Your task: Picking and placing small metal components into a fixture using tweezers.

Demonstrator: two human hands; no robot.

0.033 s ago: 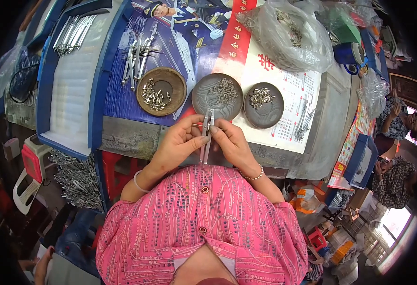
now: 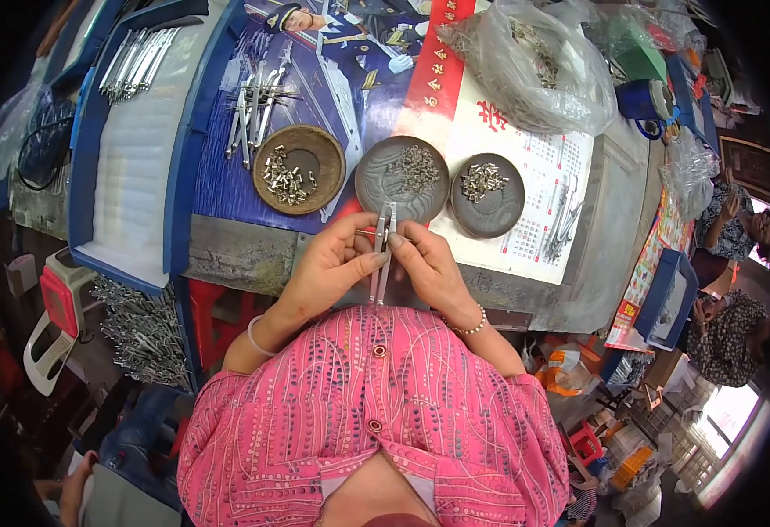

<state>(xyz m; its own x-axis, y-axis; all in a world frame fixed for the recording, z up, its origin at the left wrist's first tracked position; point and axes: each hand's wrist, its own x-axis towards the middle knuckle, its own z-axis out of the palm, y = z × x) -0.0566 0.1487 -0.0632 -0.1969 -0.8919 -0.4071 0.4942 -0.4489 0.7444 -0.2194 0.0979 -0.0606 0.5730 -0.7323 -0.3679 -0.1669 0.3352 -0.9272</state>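
Hands [image 2: 376, 259] (fingers pinched) around metal strips [image 2: 383, 255]

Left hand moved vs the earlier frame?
No. The left hand sits at the same spot below the middle grey dish, holding the metal strips with the right hand.

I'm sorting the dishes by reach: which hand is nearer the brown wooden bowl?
Left. The left hand is just below-right of the brown wooden bowl; the right hand lies farther right, beneath the grey dish.
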